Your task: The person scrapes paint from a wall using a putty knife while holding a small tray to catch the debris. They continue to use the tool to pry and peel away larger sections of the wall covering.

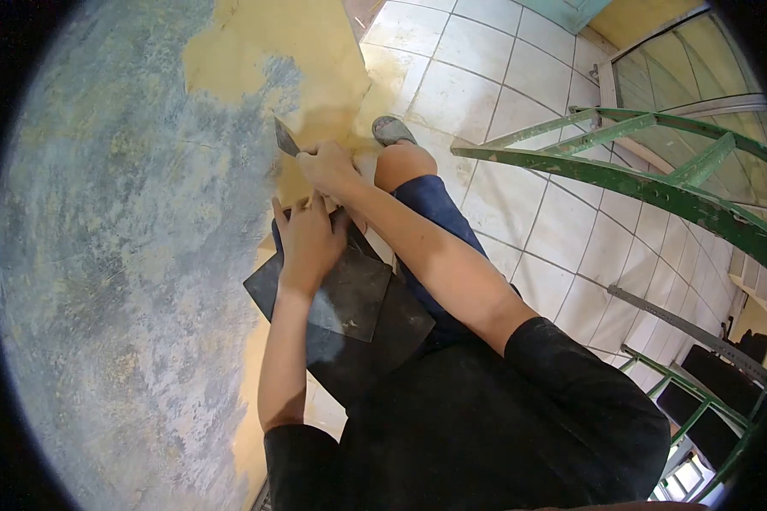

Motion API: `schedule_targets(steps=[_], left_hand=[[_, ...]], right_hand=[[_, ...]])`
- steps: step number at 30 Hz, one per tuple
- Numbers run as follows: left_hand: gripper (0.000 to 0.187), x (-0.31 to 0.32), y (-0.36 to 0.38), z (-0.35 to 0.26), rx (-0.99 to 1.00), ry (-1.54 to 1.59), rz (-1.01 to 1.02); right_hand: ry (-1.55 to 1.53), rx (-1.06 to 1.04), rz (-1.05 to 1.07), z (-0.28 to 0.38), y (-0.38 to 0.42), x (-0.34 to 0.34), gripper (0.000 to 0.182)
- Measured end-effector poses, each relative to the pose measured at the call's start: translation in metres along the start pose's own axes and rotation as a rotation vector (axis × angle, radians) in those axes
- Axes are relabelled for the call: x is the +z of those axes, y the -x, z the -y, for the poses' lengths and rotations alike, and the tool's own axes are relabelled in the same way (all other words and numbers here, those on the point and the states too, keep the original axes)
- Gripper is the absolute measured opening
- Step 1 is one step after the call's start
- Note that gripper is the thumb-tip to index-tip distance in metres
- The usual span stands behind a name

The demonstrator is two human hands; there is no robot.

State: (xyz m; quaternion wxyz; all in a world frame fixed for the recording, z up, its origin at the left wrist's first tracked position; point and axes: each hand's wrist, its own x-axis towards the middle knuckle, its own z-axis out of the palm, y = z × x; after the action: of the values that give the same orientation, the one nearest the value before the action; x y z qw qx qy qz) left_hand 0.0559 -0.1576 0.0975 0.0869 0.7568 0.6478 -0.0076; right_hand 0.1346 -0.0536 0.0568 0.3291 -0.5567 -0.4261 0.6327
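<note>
My right hand (328, 170) is closed around a putty knife, whose pointed metal blade (285, 136) sticks out toward the blue-grey wall (145, 238). Just below it, my left hand (309, 234) has its fingers spread, with the fingertips near the right hand. Beneath the left hand and forearm lie dark, flat sheets (349, 294), overlapping at angles. What the left fingertips touch is partly hidden.
Plain yellow patches (273, 43) border the mottled wall coating. A green ladder (588, 170) leans at the right, above white floor tiles (503, 204). A long metal strip (682, 324) and a second green frame (699, 396) are farther back. A glazed door (690, 68) stands at upper right.
</note>
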Motion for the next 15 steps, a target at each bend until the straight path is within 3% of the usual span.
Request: schedule_targets(steps=[3,7,9,12,15], left_hand=[[0.061,-0.012,0.030,-0.009,-0.022,0.017,0.022],[0.068,-0.023,0.049,-0.007,0.007,0.066,-0.060],[0.071,-0.042,0.059,-0.009,-0.154,0.287,-0.036],[0.073,-0.049,0.076,0.007,-0.231,0.313,-0.120],[0.071,-0.059,0.087,0.016,-0.323,0.379,-0.105]], right_hand=[[-0.047,0.107,0.008,0.002,0.001,0.005,0.024],[0.070,-0.054,-0.049,-0.016,-0.003,0.021,0.023],[0.173,-0.105,-0.059,-0.018,-0.001,0.028,0.023],[0.134,-0.042,-0.028,-0.013,0.002,0.029,0.024],[0.086,-0.046,-0.147,-0.011,-0.005,0.027,0.025]])
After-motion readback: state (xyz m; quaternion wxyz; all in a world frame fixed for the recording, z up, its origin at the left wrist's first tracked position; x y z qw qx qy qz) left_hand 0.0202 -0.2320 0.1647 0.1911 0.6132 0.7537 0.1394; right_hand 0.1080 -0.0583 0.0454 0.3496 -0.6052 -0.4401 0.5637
